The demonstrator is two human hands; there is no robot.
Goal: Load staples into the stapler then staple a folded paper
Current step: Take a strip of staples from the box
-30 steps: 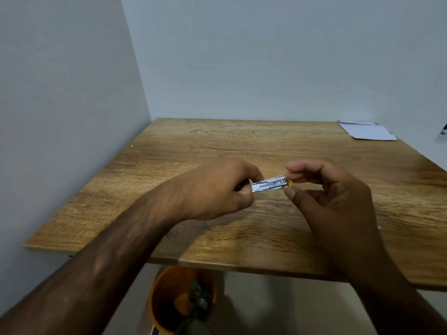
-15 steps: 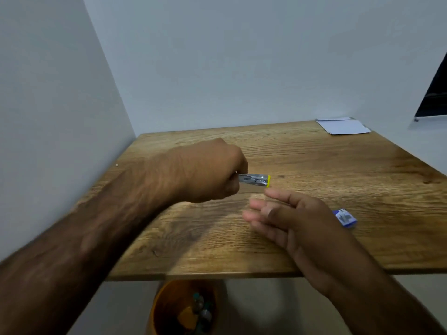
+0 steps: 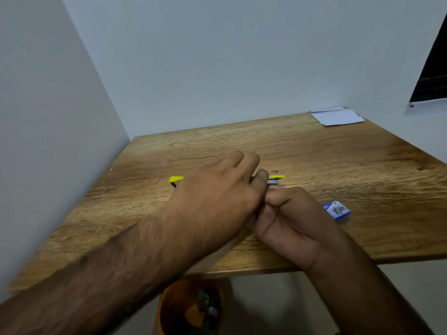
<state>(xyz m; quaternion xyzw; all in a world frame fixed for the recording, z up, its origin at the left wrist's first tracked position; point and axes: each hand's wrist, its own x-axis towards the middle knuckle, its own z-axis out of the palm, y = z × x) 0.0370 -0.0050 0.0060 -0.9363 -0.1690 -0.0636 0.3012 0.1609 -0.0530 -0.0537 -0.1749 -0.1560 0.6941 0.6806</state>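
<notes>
Evidently light, stiff stapler [image 3: 176, 180]: left hand [image 3: 217, 189] grips its middle; right hand [image 3: 290, 218] curled just beside, grip unclear. Best held by body.

Corner nook: wood-grain table set into plain pale walls, flat indoor light.

Table [image 3: 314, 153] is a brown board with strong grain and a thin front edge, its left side against the left wall [image 3: 48, 117] and its far side against the back wall [image 3: 229, 56]. Both walls are bare, grey-white and evenly lit. A dark pane [image 3: 433, 68] with a pale lower frame sits high on the right; its kind can't be told. Under the front edge stands an orange bucket [image 3: 169, 308] holding small blurred items. The surface below is pale.
</notes>
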